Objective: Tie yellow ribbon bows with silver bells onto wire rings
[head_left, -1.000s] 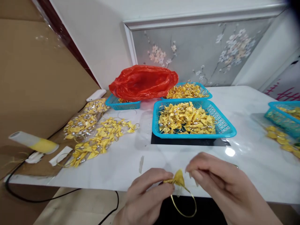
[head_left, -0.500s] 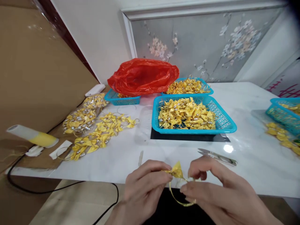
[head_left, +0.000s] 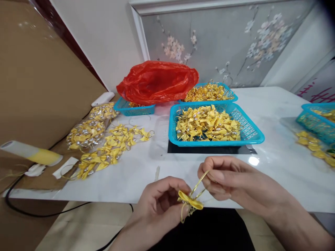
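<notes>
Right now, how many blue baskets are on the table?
4: the front basket at centre, one behind it, one under the red bag, one at the right edge, partly cut off.

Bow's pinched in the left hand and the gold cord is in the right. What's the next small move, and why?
Probably draw the right hand a little further up and away to tighten. The gold cord runs taut from the right fingertips down to the yellow bow, which the left hand pinches, and a loose cord loop hangs below the bow, so slack seems left to take up.
</notes>
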`<action>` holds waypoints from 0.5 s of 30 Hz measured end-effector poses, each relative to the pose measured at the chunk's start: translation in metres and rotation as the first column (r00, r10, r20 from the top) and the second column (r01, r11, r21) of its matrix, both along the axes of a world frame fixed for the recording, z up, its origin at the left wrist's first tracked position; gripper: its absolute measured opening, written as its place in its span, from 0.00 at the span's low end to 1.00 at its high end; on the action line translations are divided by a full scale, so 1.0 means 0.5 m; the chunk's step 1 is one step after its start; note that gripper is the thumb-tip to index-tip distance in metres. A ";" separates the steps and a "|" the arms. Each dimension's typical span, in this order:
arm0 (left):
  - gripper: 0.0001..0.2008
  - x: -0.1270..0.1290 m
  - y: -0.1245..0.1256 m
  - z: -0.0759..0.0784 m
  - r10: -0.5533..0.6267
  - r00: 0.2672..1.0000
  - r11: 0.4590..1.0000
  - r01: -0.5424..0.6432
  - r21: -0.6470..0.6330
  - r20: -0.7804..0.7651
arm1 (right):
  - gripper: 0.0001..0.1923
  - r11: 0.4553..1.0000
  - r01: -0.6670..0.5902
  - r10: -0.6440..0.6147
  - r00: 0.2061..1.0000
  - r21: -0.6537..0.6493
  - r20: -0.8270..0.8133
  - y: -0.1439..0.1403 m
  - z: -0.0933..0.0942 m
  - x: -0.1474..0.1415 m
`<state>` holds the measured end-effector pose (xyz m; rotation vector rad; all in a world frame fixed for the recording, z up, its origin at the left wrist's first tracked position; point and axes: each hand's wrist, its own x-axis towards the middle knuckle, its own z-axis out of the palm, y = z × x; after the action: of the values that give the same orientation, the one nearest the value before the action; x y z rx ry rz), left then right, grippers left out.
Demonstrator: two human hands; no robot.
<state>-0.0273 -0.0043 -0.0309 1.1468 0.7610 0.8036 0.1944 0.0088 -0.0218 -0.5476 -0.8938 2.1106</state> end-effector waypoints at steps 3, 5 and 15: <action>0.06 -0.002 -0.001 -0.001 -0.005 0.999 1.000 0.006 0.025 -0.050 | 0.09 0.999 -0.009 0.008 1.000 -0.040 -0.017 0.006 -0.001 -0.007; 0.05 -0.002 -0.002 0.001 -0.002 0.997 0.999 0.005 0.048 -0.077 | 0.10 0.999 0.033 -0.033 0.999 -0.022 0.013 0.007 -0.002 -0.011; 0.05 -0.010 0.002 0.003 -0.004 0.994 0.999 0.010 0.053 -0.110 | 0.14 0.999 0.032 -0.039 0.984 0.041 0.173 0.003 -0.007 0.004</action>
<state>-0.0321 -0.0032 -0.0296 1.2490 0.8302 0.7633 0.1964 0.0105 -0.0252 -0.7313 -1.0120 2.0324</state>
